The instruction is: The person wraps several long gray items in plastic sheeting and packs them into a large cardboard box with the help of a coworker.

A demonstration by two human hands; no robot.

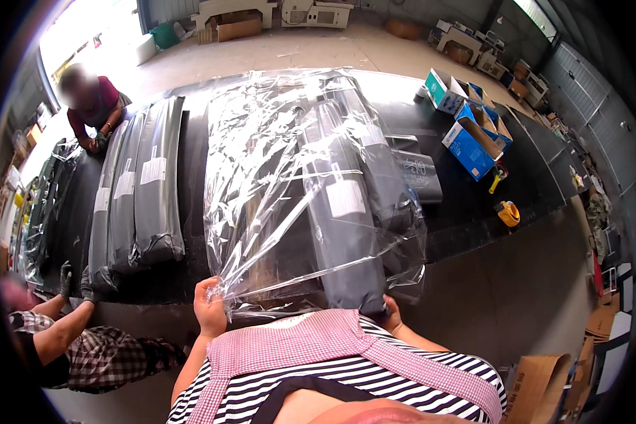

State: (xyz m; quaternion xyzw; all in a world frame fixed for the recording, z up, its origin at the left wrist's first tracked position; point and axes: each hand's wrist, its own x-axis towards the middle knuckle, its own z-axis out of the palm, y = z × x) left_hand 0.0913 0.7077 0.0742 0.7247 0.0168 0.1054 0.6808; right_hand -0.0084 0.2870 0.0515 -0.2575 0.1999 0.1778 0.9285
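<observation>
A large sheet or bag of clear plastic film (261, 177) lies crinkled and shiny over the middle of the black table. My left hand (210, 309) is closed on its near edge, pulling folds tight toward the fingers. Under or inside the film, I cannot tell which, lies a long dark grey wrapped package (346, 244) with a white label; another long package (378, 162) rests beside it on the right. My right hand (393, 315) is closed at the near end of the first package, at the table's front edge. Its fingers are partly hidden.
Three long grey packages (155, 198) lie to the left. Two people work there, one gloved hand (87, 286) near them. Open blue boxes (473, 148), a yellow tape roll (507, 213) and a yellow-handled tool (497, 180) sit at right. A cardboard box (537, 389) stands lower right.
</observation>
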